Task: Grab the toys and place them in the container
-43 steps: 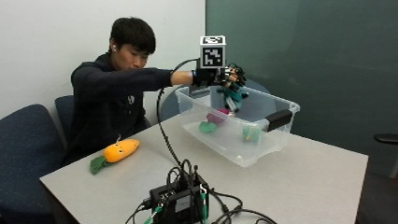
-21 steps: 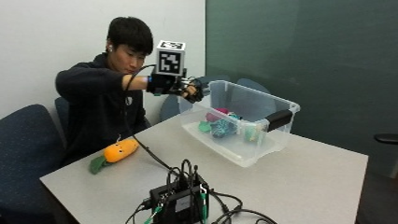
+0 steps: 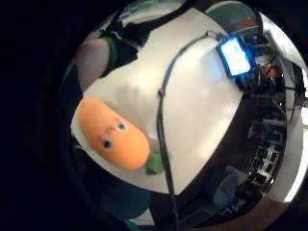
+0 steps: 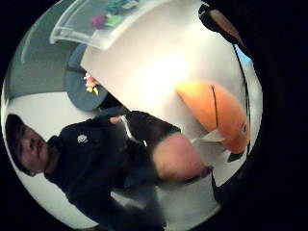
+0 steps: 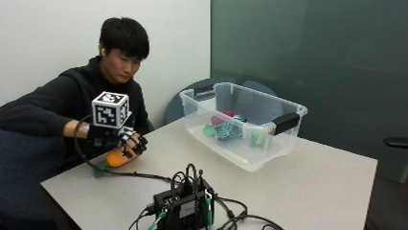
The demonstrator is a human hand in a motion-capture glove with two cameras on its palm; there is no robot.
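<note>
Seated at a light grey table, a person in a dark hooded top, right arm reaching down toward the near corner. Gloved right hand lowered just over an orange plush carrot toy, fingers hanging loosely curled above it; contact with the toy not clear from here, and nothing seen clamped between the fingers. Carrot lying flat on the tabletop near the person's edge, green leafy end pointing toward the table corner, a stitched face with two dark eyes on its orange body. Well apart, farther along the table, a clear plastic container with dark handles, holding several small toys in pink, teal and green. Closer to the front edge, a black electronics box with a tangle of wires. Blue chair beside the person, and a small toy resting on another chair seat.
</note>
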